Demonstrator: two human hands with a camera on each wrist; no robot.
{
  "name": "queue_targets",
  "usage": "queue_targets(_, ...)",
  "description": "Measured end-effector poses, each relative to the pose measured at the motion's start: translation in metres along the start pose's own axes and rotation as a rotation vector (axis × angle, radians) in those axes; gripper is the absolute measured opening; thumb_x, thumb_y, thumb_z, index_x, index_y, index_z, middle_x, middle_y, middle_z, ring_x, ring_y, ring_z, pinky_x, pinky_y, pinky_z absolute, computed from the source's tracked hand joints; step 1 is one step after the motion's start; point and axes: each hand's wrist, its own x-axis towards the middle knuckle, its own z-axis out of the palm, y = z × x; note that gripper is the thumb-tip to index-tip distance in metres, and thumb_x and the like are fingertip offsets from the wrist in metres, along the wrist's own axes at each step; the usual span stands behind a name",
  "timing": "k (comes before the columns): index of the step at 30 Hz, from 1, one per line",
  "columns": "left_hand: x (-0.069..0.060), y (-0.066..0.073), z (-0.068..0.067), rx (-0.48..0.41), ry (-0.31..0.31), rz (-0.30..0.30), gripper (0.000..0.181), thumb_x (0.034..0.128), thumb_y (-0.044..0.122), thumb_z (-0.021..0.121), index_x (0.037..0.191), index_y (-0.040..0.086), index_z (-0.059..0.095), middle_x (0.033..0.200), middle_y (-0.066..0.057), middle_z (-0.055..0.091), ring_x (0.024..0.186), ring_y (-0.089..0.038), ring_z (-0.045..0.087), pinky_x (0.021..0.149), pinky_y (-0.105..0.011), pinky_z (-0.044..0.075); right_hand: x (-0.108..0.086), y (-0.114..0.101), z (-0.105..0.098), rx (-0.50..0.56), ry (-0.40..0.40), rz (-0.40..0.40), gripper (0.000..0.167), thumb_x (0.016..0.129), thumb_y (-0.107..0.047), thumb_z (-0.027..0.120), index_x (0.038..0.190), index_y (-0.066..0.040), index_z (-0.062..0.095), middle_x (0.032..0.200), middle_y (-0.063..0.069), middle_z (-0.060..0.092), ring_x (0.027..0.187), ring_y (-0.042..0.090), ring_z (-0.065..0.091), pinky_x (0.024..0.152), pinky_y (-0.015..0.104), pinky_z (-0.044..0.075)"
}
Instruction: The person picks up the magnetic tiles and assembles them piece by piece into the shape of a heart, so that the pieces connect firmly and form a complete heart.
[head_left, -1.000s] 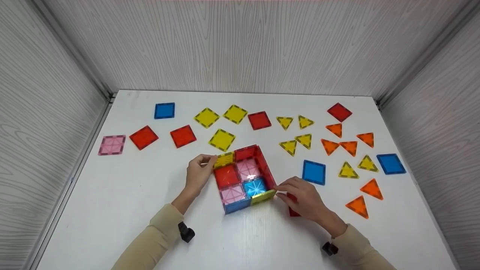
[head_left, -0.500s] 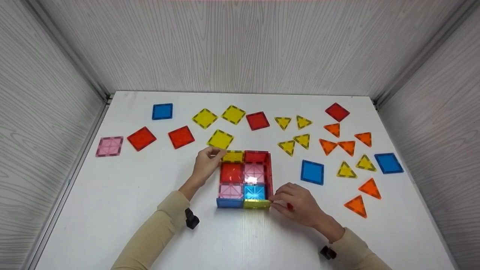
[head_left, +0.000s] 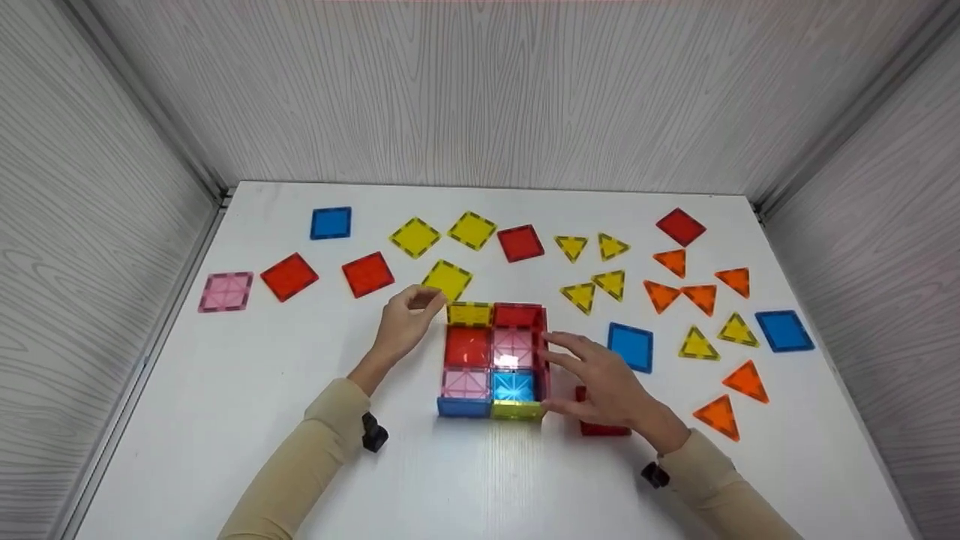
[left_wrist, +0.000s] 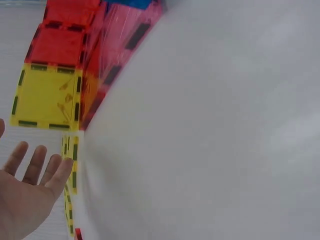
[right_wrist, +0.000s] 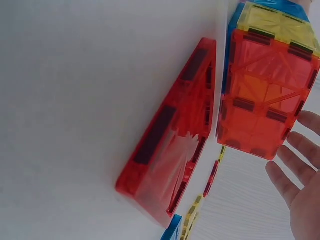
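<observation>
A box of translucent tiles has a floor of red (head_left: 466, 348), pink (head_left: 513, 346) and blue (head_left: 513, 386) squares. Yellow (head_left: 470, 314) and red tiles stand at its back, red ones along its right, blue (head_left: 464, 407) and yellow (head_left: 517, 409) at the front. Beside the back-left corner is the left hand (head_left: 405, 326), fingers loosely bent; the left wrist view shows them spread and relaxed near the yellow wall (left_wrist: 47, 95), gripping nothing. With fingers spread, the right hand (head_left: 607, 382) is at the red right wall (right_wrist: 260, 90); contact is unclear.
A red tile (head_left: 604, 430) lies partly under the right hand. Behind the box are yellow (head_left: 415, 237), red (head_left: 367, 274), blue (head_left: 331, 223) and pink (head_left: 226, 292) squares. To the right lie yellow (head_left: 578, 297) and orange (head_left: 717, 417) triangles and blue squares (head_left: 630, 346).
The box has turned from slanted to nearly straight with the table. My right hand has spread and shifted up along the red wall; my left hand has drawn slightly away from the yellow corner.
</observation>
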Motion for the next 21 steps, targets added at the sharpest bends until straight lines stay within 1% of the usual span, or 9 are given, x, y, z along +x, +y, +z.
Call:
queue_targets(4, 0.014, -0.002, -0.013, 0.106, 0.012, 0.075, 0.046, 0.1047, 0.037, 0.066, 0.141, 0.008, 0.062, 0.141, -0.011, 0.066, 0.133, -0.028, 0.06, 0.117, -0.046, 0.05, -0.002, 0.002, 0.003, -0.006, -0.007, 0.001, 0.076, 0.088, -0.062, 0.076, 0.149, -0.019, 0.061, 0.155, 0.012, 0.059, 0.14, 0.027, 0.059, 0.1, 0.046, 0.061)
queue_targets(6, 0.023, 0.0, -0.019, 0.182, 0.005, 0.084, 0.049, 0.1037, 0.039, 0.067, 0.142, 0.009, 0.061, 0.142, -0.011, 0.064, 0.135, -0.029, 0.058, 0.118, -0.047, 0.049, -0.003, 0.001, 0.003, -0.012, -0.005, 0.006, 0.077, 0.087, -0.061, 0.078, 0.148, -0.018, 0.061, 0.155, 0.011, 0.059, 0.14, 0.027, 0.059, 0.1, 0.046, 0.061)
queue_targets(9, 0.037, 0.007, -0.022, 0.302, -0.036, 0.076, 0.053, 0.1022, 0.041, 0.068, 0.147, 0.013, 0.058, 0.147, -0.011, 0.059, 0.138, -0.03, 0.054, 0.118, -0.05, 0.048, -0.003, 0.0, 0.002, -0.018, -0.004, 0.009, 0.077, 0.086, -0.06, 0.08, 0.147, -0.018, 0.062, 0.156, 0.009, 0.059, 0.139, 0.026, 0.059, 0.1, 0.047, 0.061)
queue_targets(11, 0.045, 0.012, -0.021, 0.375, -0.075, 0.061, 0.056, 0.1011, 0.042, 0.069, 0.149, 0.016, 0.056, 0.15, -0.011, 0.055, 0.141, -0.031, 0.051, 0.119, -0.051, 0.047, -0.002, 0.0, 0.001, -0.022, -0.007, 0.009, 0.077, 0.086, -0.06, 0.079, 0.147, -0.018, 0.062, 0.156, 0.009, 0.058, 0.139, 0.026, 0.059, 0.1, 0.047, 0.061)
queue_targets(16, 0.067, 0.023, -0.014, 0.539, -0.183, 0.07, 0.062, 0.0992, 0.043, 0.07, 0.153, 0.017, 0.052, 0.158, -0.017, 0.045, 0.146, -0.034, 0.043, 0.123, -0.055, 0.042, -0.002, 0.001, 0.001, -0.011, -0.002, 0.0, 0.076, 0.088, -0.063, 0.076, 0.149, -0.02, 0.06, 0.155, 0.01, 0.059, 0.138, 0.025, 0.059, 0.099, 0.047, 0.061)
queue_targets(18, 0.075, 0.027, -0.011, 0.605, -0.22, 0.083, 0.064, 0.0988, 0.044, 0.07, 0.154, 0.016, 0.052, 0.158, -0.021, 0.043, 0.145, -0.037, 0.043, 0.123, -0.054, 0.042, -0.001, 0.001, 0.001, -0.007, 0.001, -0.003, 0.076, 0.088, -0.063, 0.075, 0.149, -0.02, 0.061, 0.154, 0.01, 0.059, 0.138, 0.025, 0.059, 0.099, 0.047, 0.061)
queue_targets(21, 0.084, 0.03, -0.005, 0.671, -0.256, 0.111, 0.065, 0.0978, 0.044, 0.071, 0.153, 0.015, 0.053, 0.16, -0.025, 0.04, 0.147, -0.041, 0.042, 0.124, -0.056, 0.041, -0.001, 0.002, 0.002, -0.002, 0.005, -0.003, 0.075, 0.088, -0.064, 0.075, 0.148, -0.02, 0.062, 0.154, 0.01, 0.06, 0.138, 0.025, 0.059, 0.098, 0.046, 0.061)
